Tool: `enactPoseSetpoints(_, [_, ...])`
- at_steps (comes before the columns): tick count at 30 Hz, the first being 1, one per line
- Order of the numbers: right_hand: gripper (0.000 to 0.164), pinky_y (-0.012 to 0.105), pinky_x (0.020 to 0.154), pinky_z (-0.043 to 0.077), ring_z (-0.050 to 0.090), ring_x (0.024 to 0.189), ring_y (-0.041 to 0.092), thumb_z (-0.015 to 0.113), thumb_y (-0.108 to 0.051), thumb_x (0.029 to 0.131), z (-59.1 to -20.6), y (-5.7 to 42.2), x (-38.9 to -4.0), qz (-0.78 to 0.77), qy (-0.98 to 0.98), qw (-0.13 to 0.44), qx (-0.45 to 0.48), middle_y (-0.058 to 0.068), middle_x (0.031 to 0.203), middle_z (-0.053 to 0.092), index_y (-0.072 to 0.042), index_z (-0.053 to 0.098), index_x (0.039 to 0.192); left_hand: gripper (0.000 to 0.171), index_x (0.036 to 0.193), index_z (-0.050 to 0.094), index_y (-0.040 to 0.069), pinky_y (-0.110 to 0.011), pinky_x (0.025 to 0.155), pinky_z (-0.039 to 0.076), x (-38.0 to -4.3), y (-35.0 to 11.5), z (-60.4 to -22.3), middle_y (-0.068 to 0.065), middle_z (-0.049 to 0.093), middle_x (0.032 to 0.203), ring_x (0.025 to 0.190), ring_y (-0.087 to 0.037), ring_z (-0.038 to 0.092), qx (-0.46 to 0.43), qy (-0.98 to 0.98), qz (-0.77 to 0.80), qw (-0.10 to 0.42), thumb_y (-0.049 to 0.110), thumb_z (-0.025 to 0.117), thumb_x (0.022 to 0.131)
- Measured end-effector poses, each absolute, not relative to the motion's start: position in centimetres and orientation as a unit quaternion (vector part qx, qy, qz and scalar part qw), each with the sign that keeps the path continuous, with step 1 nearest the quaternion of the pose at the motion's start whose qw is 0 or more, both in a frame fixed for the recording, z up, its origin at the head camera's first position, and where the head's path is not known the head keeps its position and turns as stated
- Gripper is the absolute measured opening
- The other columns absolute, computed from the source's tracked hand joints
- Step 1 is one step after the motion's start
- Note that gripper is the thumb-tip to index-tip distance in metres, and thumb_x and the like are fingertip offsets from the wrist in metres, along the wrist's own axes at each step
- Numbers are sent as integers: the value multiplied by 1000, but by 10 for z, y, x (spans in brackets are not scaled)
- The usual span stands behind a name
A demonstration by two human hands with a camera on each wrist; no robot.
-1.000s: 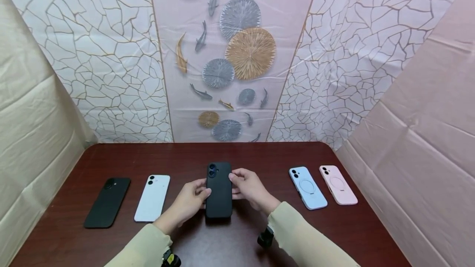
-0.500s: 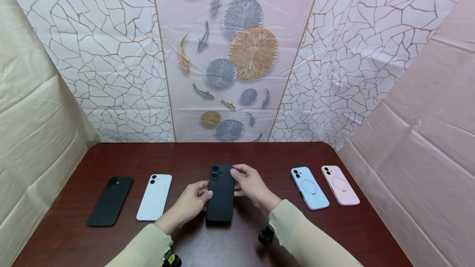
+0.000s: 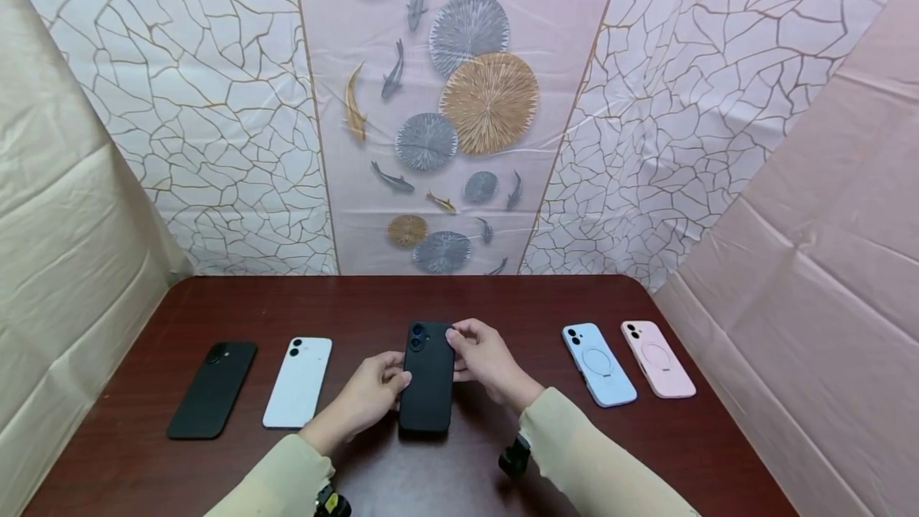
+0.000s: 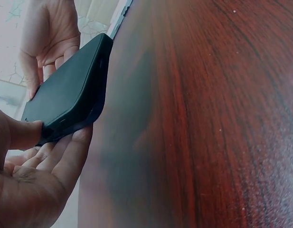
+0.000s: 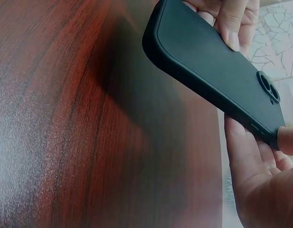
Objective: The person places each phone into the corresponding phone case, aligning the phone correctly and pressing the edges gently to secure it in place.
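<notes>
A phone in a matte black case (image 3: 428,381), camera end away from me, is held by both hands close over the middle of the table. My left hand (image 3: 368,393) grips its left long edge, thumb on the back and fingers underneath. On the other side my right hand (image 3: 488,357) pinches the edge near the top right corner. Two round camera lenses (image 5: 268,87) show in the right wrist view. In the left wrist view the near end of the cased phone (image 4: 75,90) faces the camera, raised above the tabletop. Its front side is hidden.
To the left lie a black phone (image 3: 211,391) and a white phone (image 3: 297,383). A light blue phone (image 3: 599,364) and a pink phone (image 3: 657,359), both with a ring on the back, lie to the right. Patterned cloth (image 3: 237,118) hangs behind the dark red table (image 3: 359,297).
The cased phone has come slightly toward me and tilted a little in both hands. The grips look much the same. The other phones have stayed in place.
</notes>
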State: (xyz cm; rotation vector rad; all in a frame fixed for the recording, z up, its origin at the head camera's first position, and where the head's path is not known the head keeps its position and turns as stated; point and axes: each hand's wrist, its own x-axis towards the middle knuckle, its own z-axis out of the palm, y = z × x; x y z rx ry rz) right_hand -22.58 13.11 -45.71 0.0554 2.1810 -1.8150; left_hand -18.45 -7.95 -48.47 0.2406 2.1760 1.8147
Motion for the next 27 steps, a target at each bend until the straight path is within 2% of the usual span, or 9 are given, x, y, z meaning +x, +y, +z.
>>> enactPoseSetpoints(11, [35,47,71,56,68,78,31,57,-31,99,-455,131,-224,-637,755,153,16,12,93,69,-7,56,124,41,138,41,-9,-37,70,56,-185,-79,-486,-21,62,119,100,-25,63,75,760,631,138,7,50,101])
enactPoseSetpoints(19, [28,52,75,55,68,81,34,54,-26,101,-455,129,-226,-635,756,159,17,14,94,69,-6,58,119,39,137,42,-8,-37,71,56,-184,-80,-485,-22,61,120,102,-26,62,66,749,644,141,7,49,101])
enactPoseSetpoints(27, [29,44,67,57,67,79,32,56,-31,99,-455,129,-224,-629,763,145,12,11,92,69,-7,59,117,42,139,41,-5,-40,74,56,-182,-82,-483,-19,62,120,102,-26,63,69,736,652,168,13,51,102])
